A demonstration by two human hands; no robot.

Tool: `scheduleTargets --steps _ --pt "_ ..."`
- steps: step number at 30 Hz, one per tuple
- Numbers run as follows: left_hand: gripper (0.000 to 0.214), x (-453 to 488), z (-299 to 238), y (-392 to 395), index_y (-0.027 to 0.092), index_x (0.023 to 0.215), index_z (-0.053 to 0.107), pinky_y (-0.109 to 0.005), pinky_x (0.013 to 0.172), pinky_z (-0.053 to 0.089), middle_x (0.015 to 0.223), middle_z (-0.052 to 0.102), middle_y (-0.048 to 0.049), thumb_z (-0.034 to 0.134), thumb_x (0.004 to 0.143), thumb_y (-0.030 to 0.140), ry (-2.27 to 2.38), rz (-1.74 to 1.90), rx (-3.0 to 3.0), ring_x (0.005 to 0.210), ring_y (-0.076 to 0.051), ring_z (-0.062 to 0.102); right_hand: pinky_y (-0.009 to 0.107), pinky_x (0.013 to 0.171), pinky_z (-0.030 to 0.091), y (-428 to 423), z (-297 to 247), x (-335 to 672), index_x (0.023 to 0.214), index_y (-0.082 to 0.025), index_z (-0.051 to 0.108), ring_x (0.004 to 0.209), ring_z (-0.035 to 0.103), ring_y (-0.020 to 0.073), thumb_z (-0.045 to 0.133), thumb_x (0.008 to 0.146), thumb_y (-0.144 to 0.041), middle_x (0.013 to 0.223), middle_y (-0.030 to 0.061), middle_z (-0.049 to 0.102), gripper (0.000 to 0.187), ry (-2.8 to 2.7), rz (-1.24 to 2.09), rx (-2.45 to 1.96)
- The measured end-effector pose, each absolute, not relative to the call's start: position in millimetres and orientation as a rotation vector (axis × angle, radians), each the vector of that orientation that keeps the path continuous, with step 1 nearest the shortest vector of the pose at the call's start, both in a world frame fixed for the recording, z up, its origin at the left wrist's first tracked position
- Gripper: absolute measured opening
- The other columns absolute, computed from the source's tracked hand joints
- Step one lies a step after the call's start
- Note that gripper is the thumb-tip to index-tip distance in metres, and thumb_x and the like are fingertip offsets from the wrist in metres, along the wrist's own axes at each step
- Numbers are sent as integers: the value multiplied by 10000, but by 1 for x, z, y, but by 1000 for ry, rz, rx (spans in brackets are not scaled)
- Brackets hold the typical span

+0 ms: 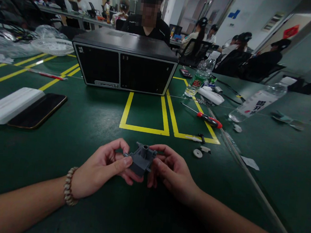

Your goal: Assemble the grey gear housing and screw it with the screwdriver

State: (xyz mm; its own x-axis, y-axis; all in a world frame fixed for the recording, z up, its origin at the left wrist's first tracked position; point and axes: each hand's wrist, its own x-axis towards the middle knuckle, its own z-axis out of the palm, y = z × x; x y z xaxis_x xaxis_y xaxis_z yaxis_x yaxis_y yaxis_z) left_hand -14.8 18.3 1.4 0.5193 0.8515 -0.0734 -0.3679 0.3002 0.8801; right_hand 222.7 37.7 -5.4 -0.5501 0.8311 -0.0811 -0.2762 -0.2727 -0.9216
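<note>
A small grey plastic housing [141, 161] with a round hollow post on top is held above the green table, between my two hands. My left hand [108, 163], with a beaded bracelet on its wrist, grips the left side between thumb and fingers. On the other side, the thumb and fingers of my right hand [170, 168] pinch the housing's right edge. Beyond my right hand lie a white disc-shaped wheel [197, 153], a small light-coloured part [205, 149] and a small black part [201, 138]. The underside of the housing is hidden by my fingers.
A black computer case [125, 60] lies across the table ahead. A red-black screwdriver [209, 119] and two plastic bottles, one near [258, 102] and one farther [202, 75], are at right. A phone [39, 111] and white box [10, 105] lie left. A person [147, 26] sits opposite.
</note>
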Motion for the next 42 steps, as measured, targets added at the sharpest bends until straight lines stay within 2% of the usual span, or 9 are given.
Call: scheduleTargets --steps 2,5,10,14,23,26,30,37,42 --pt "340 -14 2 18 214 999 449 -224 717 667 891 853 -106 726 1005 411 593 858 949 856 -217 850 217 480 521 38 -6 222 1176 -204 577 557 730 138 774 973 -423 785 -5 755 358 -1232 1876 -796" --pt "318 -14 2 17 207 971 460 -213 705 663 890 860 -131 704 1021 405 568 845 960 816 -198 849 203 455 506 40 -6 222 1110 -224 550 529 720 135 743 988 -457 723 -34 735 326 -1246 1867 -817" --pt "271 -14 -1 18 195 974 512 -213 695 655 848 856 -95 689 1031 392 564 894 984 782 -182 841 201 458 520 39 -5 221 1155 -243 512 531 728 130 761 978 -428 780 -28 756 358 -1270 1834 -845" --pt "251 -13 -1 16 188 978 551 -218 680 641 813 840 -67 669 1041 399 582 940 1024 742 -168 822 197 458 526 38 -2 219 1100 -240 514 540 722 121 756 978 -418 799 -25 745 324 -1300 1779 -874" --pt "337 -10 10 8 158 985 600 -246 667 588 750 790 -66 568 1071 483 720 1007 1192 682 -153 742 180 363 549 31 0 217 1086 -230 533 497 663 107 693 999 -390 795 -29 694 242 -1404 1615 -1005" --pt "346 -11 8 7 170 963 592 -225 617 554 663 739 -23 558 1071 497 833 1053 1258 607 -134 698 174 367 554 28 2 217 1059 -221 560 510 658 105 684 1000 -367 784 -25 686 200 -1458 1574 -1046" --pt "366 -13 2 8 196 915 556 -175 490 440 507 597 56 525 1079 522 952 1080 1327 442 -87 553 161 366 540 25 4 216 998 -206 593 504 638 98 690 995 -361 757 -15 679 183 -1523 1525 -1070" --pt "426 -13 -3 10 216 856 527 -137 384 316 483 453 99 543 1042 599 1069 1084 1266 370 -59 420 168 378 526 24 2 222 951 -208 591 472 616 88 666 1005 -343 726 -33 630 164 -1619 1534 -984" --pt "474 -13 0 12 219 802 508 -136 355 292 496 449 91 541 1021 638 1130 1058 1282 359 -61 413 176 378 500 22 2 224 958 -212 575 447 598 88 631 1028 -316 686 -49 602 137 -1681 1506 -901"
